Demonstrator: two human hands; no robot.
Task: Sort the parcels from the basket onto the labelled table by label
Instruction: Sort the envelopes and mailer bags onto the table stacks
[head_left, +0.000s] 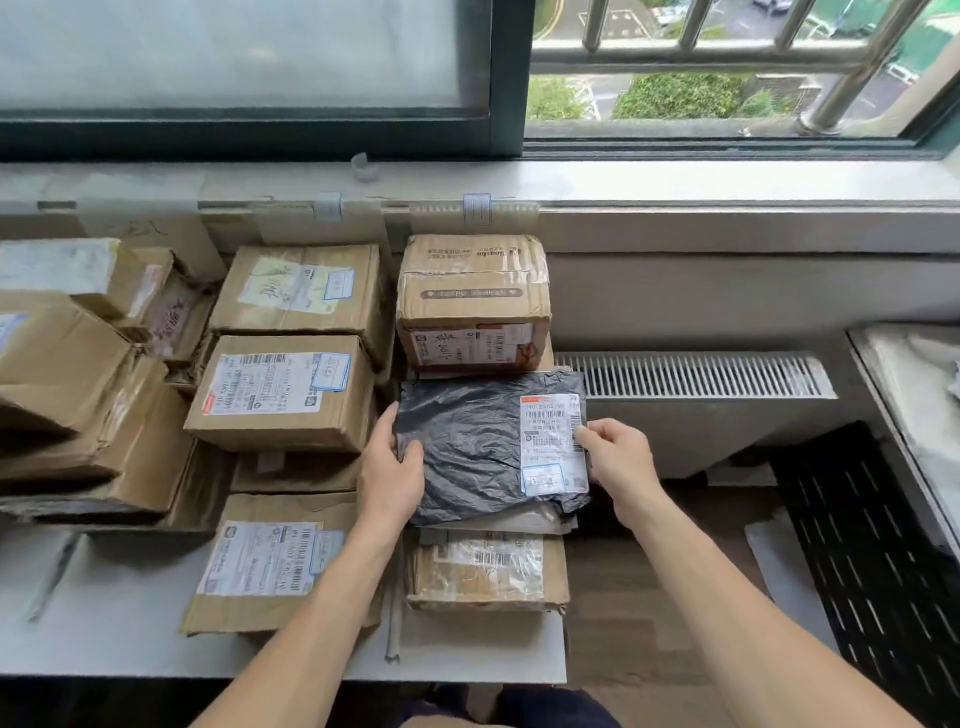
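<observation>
Both hands hold a black crinkled plastic mailer bag (467, 452) over the right edge of the white table (104, 613), roughly midway between its near and far edges. Left hand (389, 480) grips the bag's left edge, thumb curled over the top, other fingers hidden underneath. Right hand (618, 462) pinches the bag's right edge, thumb and curled fingertips on the white printed shipping label (550, 441) stuck along that side. Bag lies roughly flat, label up, over a pale plastic mailer (519, 519) and a flat brown cardboard parcel (488, 571) toward the near right corner; can't tell whether it rests on them or is held just above. Just behind the bag, at the far right corner, stands a brown cardboard box with a handwritten label (472, 301). Left of that is a middle column: a taped brown carton (301, 291) at the far edge, a brown carton with a barcode label (283, 395) in front of it, and a flattened brown parcel (270, 564) toward the near edge. The left edge carries a loose heap of crumpled brown boxes (67, 374). Small paper tags (477, 209) are taped along the far edge. A black perforated basket (857, 545) sits lower down to the right of the table, well apart from the bag. A white radiator grille (696, 374) runs below the window sill, right of the box.
</observation>
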